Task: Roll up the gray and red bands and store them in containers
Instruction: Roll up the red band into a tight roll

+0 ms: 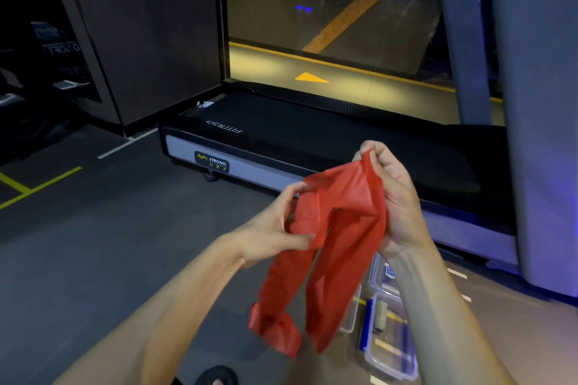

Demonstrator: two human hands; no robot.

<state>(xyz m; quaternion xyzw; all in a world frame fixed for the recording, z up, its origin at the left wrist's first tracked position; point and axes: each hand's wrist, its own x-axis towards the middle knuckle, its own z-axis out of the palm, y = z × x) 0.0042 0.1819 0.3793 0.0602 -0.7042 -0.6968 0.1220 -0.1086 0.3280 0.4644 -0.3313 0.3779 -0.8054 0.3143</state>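
The red band point(331, 247) hangs unrolled in mid-air in front of me, folded over so two lengths drop toward the floor. My right hand point(391, 197) pinches its top edge, fingers curled round the fabric. My left hand point(275, 228) grips the band's left side a little lower. On the floor at the lower right lies a clear container with blue clips point(391, 350), and a rolled gray band point(381, 316) lies inside it. A second clear container point(383, 275) sits just behind it, partly hidden by my right forearm.
A black treadmill deck point(312, 141) with a "Body Strong" label stretches across the floor ahead. Its grey upright point(538, 103) stands at the right. Dark rubber floor with yellow lines point(40, 184) lies to the left. A black sandal point(215, 377) shows at the bottom edge.
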